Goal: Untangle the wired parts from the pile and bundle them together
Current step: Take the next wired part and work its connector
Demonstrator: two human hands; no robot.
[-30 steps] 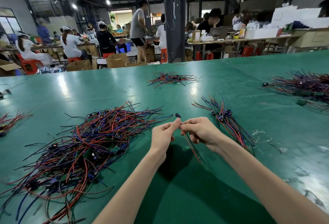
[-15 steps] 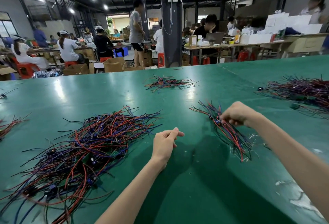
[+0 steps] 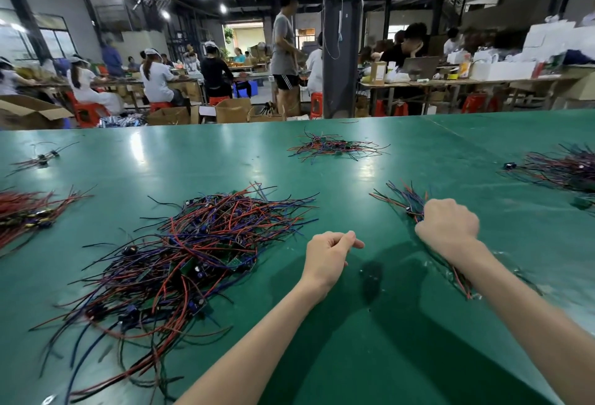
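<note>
The right hand (image 3: 447, 227) grips the red and blue wire bundle (image 3: 401, 200), middle right. The left hand (image 3: 328, 253) is empty. The bundle looks light, floppy; hold its middle.

Cardboard boxes (image 3: 233, 109) on the floor beyond the table: plain sides, no print I can read.
White cartons (image 3: 502, 69) on the far bench: no legible label.
Small brown carton (image 3: 378, 72) on the far bench: printing too blurred to read.
Wire pile (image 3: 206, 243): markings on its small green boards are too small to read.
</note>
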